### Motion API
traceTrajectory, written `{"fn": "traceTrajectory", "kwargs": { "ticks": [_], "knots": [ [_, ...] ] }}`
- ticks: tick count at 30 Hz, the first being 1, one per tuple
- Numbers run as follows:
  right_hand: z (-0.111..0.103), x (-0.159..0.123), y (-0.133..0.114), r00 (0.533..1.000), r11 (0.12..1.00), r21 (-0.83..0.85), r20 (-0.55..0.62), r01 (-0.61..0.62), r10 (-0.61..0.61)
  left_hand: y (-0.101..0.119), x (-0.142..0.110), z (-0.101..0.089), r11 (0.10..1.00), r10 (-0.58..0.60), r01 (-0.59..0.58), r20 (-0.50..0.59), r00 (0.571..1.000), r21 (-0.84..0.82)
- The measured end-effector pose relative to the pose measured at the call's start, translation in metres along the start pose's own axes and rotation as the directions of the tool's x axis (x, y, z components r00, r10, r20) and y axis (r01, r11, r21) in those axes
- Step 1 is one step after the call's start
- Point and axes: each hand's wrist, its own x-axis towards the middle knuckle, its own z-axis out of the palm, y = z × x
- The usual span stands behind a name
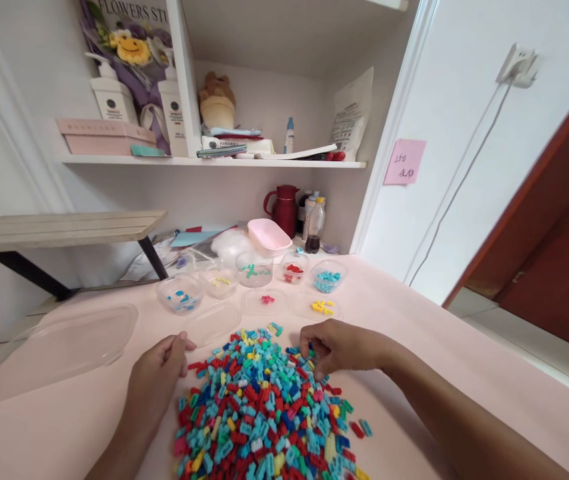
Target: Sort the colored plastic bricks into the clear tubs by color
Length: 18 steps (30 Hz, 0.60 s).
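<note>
Pink tabletop [14, 433] — right fingers [305, 341] at a multicoloured brick pile [259, 413].

Bare forearms [427, 397], bare hands [340, 345]

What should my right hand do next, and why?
Probably pinch one piece from the mixed pile: your right hand is at its far right edge, fingers bent down toward it, and the clear tub beyond holds pieces grouped by colour, all greenish. Whether you're already gripping one isn't clear.
</note>
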Motion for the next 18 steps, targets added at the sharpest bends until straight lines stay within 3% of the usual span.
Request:
{"fn": "traceTrajectory", "kwargs": {
  "ticks": [7,9,11,13,15,18],
  "knots": [
    [0.0,0.002,0.003,0.999,0.999,0.03,-0.02,0.045,-0.044,-0.001,0.001,0.001,1.0,0.003,-0.003,-0.001,1.0,0.003],
    [-0.001,0.001,0.002,0.998,0.99,0.124,-0.023,0.063,-0.06,-0.002,0.002,0.001,1.0,0.006,-0.006,-0.009,1.0,-0.001],
    [-0.001,0.001,0.0,0.997,0.936,0.344,-0.027,0.075,-0.07,-0.002,0.002,0.0,1.0,0.008,-0.008,-0.004,1.0,-0.001],
    [0.0,0.001,-0.003,0.995,0.769,0.631,-0.05,0.102,-0.091,-0.001,0.002,0.0,1.0,0.002,-0.002,0.006,1.0,0.007],
    [0.001,0.003,-0.005,0.985,0.513,0.842,-0.123,0.167,-0.119,0.0,0.002,-0.001,1.0,-0.009,0.009,0.004,1.0,0.024],
    [0.001,0.007,-0.008,0.966,0.215,0.943,-0.236,0.254,-0.106,-0.001,0.004,-0.001,0.999,-0.005,0.005,0.005,1.0,0.033]
  ]
}}
